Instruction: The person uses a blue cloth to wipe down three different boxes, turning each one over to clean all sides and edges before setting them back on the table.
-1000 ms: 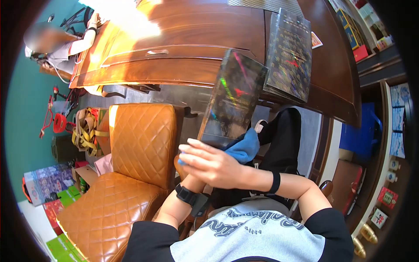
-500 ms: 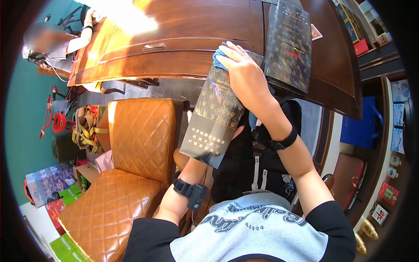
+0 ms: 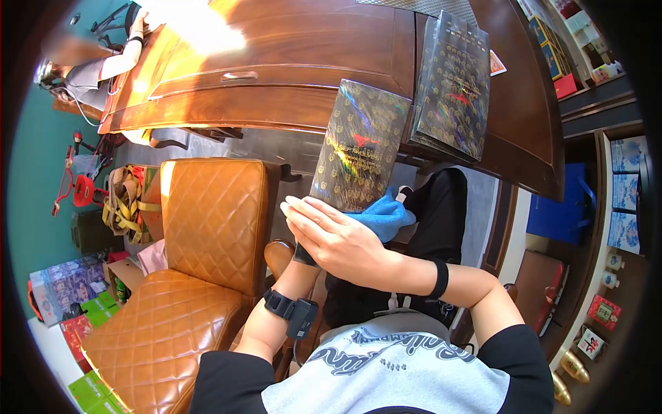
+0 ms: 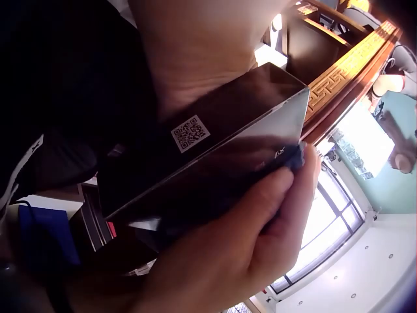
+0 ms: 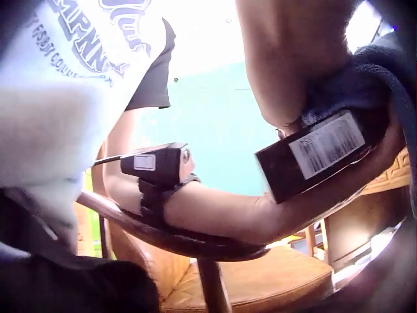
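Observation:
In the head view a black, gold-patterned cigarette carton (image 3: 362, 145) in shiny wrap stands out from my lap toward the desk. My left hand (image 4: 202, 59) grips it from beneath at the near end; its fingers are mostly hidden. My right hand (image 3: 345, 245) lies across the carton's near end and presses a blue cloth (image 3: 386, 215) against it. In the left wrist view, the right thumb and a finger hold the cloth at the carton's edge, beside a face with a QR code (image 4: 189, 134). A barcode label (image 5: 327, 145) shows on the end in the right wrist view.
More black cartons (image 3: 452, 90) lie on the brown wooden desk (image 3: 289, 55) ahead. A tan quilted chair (image 3: 214, 228) stands to my left, shelves (image 3: 607, 207) to my right. Another person's arm (image 3: 124, 62) rests at the desk's far left.
My right hand went with the cloth from the carton's near end to its far end, then back to the near end. The carton tilted along with this; the left hand kept hold.

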Available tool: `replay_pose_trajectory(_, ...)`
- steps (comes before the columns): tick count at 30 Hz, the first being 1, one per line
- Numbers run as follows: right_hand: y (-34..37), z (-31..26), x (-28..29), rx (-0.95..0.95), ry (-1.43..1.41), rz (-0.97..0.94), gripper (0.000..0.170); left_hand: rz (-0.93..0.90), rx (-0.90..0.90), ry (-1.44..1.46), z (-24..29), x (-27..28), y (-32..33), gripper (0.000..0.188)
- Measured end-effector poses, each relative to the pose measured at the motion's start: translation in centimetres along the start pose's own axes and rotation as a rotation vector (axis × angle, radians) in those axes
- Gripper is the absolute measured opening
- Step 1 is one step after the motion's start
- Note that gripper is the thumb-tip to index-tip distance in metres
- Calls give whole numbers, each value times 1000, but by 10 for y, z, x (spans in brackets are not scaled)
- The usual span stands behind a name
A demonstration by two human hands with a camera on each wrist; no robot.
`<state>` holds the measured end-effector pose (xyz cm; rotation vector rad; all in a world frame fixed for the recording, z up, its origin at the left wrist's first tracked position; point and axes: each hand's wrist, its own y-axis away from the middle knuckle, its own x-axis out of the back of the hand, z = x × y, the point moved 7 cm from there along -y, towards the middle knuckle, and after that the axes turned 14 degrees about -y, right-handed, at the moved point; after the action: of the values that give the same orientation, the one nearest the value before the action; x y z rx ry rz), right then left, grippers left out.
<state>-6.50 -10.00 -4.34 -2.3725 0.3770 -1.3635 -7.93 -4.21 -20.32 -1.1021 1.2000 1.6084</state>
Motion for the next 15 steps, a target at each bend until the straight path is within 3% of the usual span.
replay_pose_trajectory(3,-12,30,14,-45,-25,95,43,-56,48,-98,-4,-20,1,79)
replay_pose_trajectory(6,-33,94,48,-140,257,215,44,-142,114,-173,-16,-48,-1,79)
replay_pose_trajectory(8,-43,137,79,-284,406,255,41,-87,158,-180,-19,-54,-3,80)
replay_pose_trajectory(10,-41,168,90,-411,344,314,40,15,222,-165,-22,-49,-2,83)
replay_pose_trajectory(15,-32,142,78,-445,358,377,47,90,188,-277,-18,-29,-1,80)
